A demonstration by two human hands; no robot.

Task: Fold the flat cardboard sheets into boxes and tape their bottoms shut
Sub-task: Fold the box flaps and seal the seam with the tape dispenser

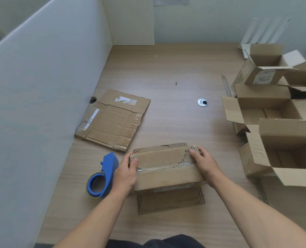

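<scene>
Near me on the table (166, 68), my left grip (126, 173) and right grip (203, 162) clasp the box (166, 174); long axis left-right, its underside hidden.

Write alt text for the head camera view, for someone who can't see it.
The left hand and right hand grip the ends of a brown cardboard box with its flaps closed, on a wooden table. A blue tape dispenser sits beside the left hand, a flattened cardboard sheet lies beyond it, and open cardboard boxes stand at right.
</scene>
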